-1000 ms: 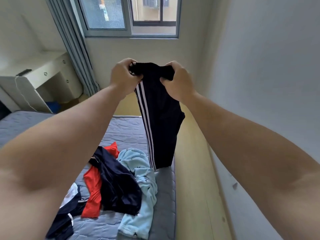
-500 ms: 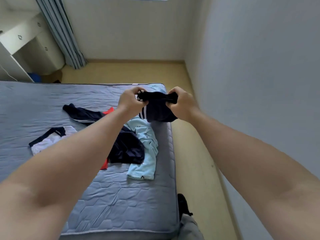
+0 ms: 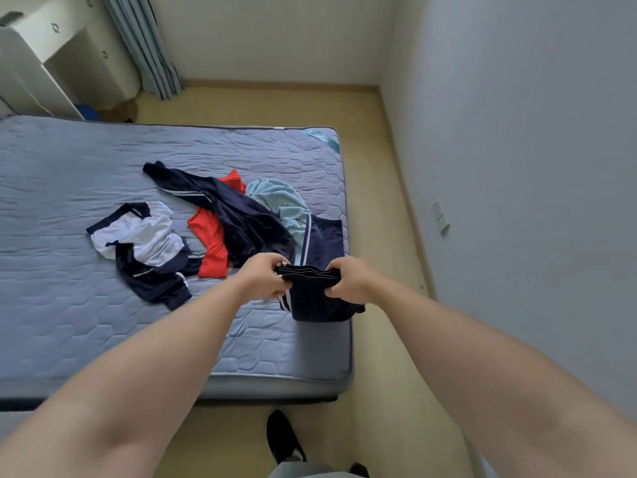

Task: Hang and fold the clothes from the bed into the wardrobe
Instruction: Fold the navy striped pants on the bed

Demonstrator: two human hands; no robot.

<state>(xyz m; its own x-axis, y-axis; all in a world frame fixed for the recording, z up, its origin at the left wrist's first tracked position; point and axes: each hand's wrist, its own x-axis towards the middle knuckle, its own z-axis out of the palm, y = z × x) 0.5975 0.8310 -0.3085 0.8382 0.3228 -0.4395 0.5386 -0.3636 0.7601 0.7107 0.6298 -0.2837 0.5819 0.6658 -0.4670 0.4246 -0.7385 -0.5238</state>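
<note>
Head view: trousers (image 3: 317, 301), ends hidden inside left hand (image 3: 262, 276), right hand (image 3: 350, 279)

arms: both bare along all that shows | left hand (image 3: 262, 276): bare, nails visible | right hand (image 3: 351, 279): bare | legwear: grey fabric (image 3: 303, 472), only a strip in view, cut off by the frame | footwear: black shoe (image 3: 284, 438) with a pale marking near the laces; second dark shoe (image 3: 358, 470), mostly cut off
</note>
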